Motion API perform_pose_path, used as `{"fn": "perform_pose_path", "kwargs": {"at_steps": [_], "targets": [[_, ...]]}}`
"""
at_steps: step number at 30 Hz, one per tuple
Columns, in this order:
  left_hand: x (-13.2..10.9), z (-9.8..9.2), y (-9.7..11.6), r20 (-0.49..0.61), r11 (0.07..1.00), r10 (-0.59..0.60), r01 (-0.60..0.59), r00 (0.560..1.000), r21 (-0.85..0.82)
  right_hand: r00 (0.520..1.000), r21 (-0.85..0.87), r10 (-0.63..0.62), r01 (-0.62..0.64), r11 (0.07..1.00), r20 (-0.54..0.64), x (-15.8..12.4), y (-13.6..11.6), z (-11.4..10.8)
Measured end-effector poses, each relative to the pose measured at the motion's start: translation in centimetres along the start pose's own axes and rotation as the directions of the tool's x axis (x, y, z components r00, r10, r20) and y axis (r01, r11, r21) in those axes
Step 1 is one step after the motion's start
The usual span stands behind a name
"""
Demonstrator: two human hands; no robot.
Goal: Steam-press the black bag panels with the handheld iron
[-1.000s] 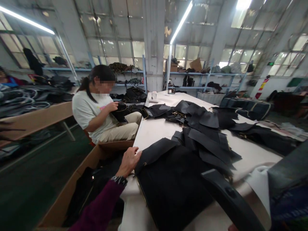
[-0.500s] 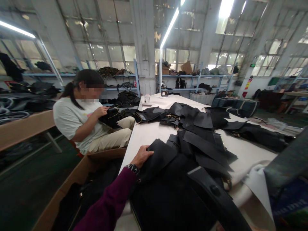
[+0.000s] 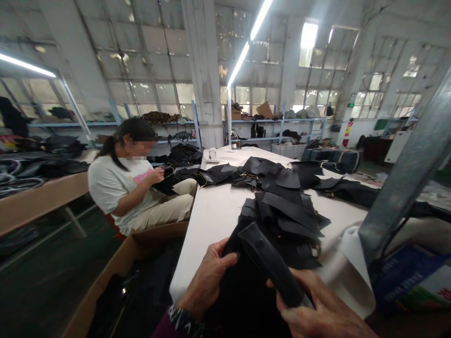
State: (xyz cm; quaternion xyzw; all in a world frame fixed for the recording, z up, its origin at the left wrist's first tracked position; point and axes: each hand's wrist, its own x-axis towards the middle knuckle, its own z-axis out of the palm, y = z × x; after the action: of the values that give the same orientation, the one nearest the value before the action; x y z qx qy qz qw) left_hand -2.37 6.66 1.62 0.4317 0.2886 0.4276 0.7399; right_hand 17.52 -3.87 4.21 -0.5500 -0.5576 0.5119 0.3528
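Note:
My left hand (image 3: 209, 272) pinches the edge of a black fabric panel (image 3: 243, 291) between thumb and fingers, at the near left side of the table. My right hand (image 3: 310, 300) is wrapped round the lower end of a long, narrow black piece (image 3: 269, 258). It has a small round stud near its far end; whether it is a strap or a tool I cannot tell. Its far end lies over the panel, close to my left fingertips. Just beyond is a pile of black cut pieces (image 3: 292, 206), some with gold-coloured metal parts.
A white-topped table (image 3: 207, 211) runs ahead. A cardboard box (image 3: 102, 281) with black items stands at the left. Beyond it sits a co-worker (image 3: 116, 188), handling black material. A slanted metal post (image 3: 405, 173) rises at the right, beside rolled white material (image 3: 352, 263).
My right hand has come into view, bringing the black piece up and left beside my left hand. My left hand has moved nearer with the panel edge. The camera view has shifted slightly.

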Motion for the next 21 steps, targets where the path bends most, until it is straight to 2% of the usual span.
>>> {"fn": "perform_pose_path", "kwargs": {"at_steps": [4,7,9,11,14,16,21], "targets": [[-2.7,1.2,-3.0,-0.002,0.986,-0.041,0.04,0.999,-0.163,0.999,0.062,0.009,-0.006,0.998,-0.037,-1.9,0.8,0.6],[-3.9,1.5,-4.7,0.001,0.972,-0.076,0.074,0.997,-0.224,1.0,0.2,0.019,-0.023,0.98,0.022,-2.8,1.3,0.8],[-4.4,1.4,-5.1,0.006,0.969,-0.097,0.096,0.995,-0.228,0.998,0.251,-0.022,0.008,0.968,0.051,-3.3,1.3,0.5],[-4.5,0.9,-4.8,-0.038,0.971,-0.116,0.105,0.993,-0.216,0.996,0.241,-0.082,0.072,0.968,0.033,-3.9,1.0,-0.3],[-4.1,-0.1,-3.5,-0.183,0.978,-0.11,0.073,0.977,-0.195,0.988,0.182,-0.114,0.131,0.974,-0.1,-5.2,0.4,-1.7],[-3.8,-0.5,-2.4,-0.248,0.984,-0.078,0.034,0.966,-0.176,0.982,0.159,-0.122,0.145,0.977,-0.143,-6.1,0.2,-2.3],[-3.6,-0.2,-1.2,-0.268,0.99,-0.048,0.01,0.962,-0.143,0.99,0.264,-0.136,0.144,0.954,-0.048,-7.5,1.1,-1.6]]}}
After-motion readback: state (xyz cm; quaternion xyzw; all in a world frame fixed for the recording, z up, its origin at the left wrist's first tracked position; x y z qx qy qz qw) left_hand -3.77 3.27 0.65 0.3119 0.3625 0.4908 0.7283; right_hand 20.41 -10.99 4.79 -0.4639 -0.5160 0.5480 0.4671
